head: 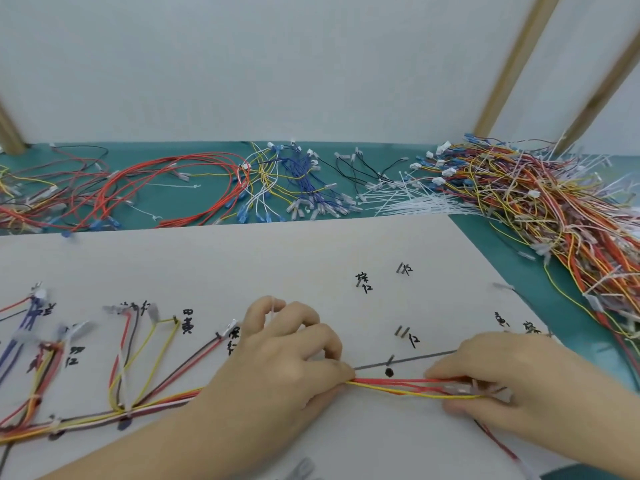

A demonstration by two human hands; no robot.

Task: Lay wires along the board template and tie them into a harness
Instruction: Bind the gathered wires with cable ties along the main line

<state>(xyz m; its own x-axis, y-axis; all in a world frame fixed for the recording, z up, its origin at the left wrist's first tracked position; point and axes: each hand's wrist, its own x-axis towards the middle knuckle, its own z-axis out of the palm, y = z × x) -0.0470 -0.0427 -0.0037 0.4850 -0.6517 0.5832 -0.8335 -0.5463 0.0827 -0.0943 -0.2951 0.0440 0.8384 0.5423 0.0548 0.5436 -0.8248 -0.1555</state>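
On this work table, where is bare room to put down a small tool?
Free: the white board between the loose wires on the green mat and the hands; also its near edge below the wire bundle. Crowded: the mat's back strip, the wire heap at right.

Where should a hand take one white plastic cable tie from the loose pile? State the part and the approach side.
Judging by the pose, pinch a thin tail at the pile of white plastic cable ties, coming from the pale template board side. The tails fan out flat towards the board edge, while the far ends tangle among the big heap of multicoloured wires.
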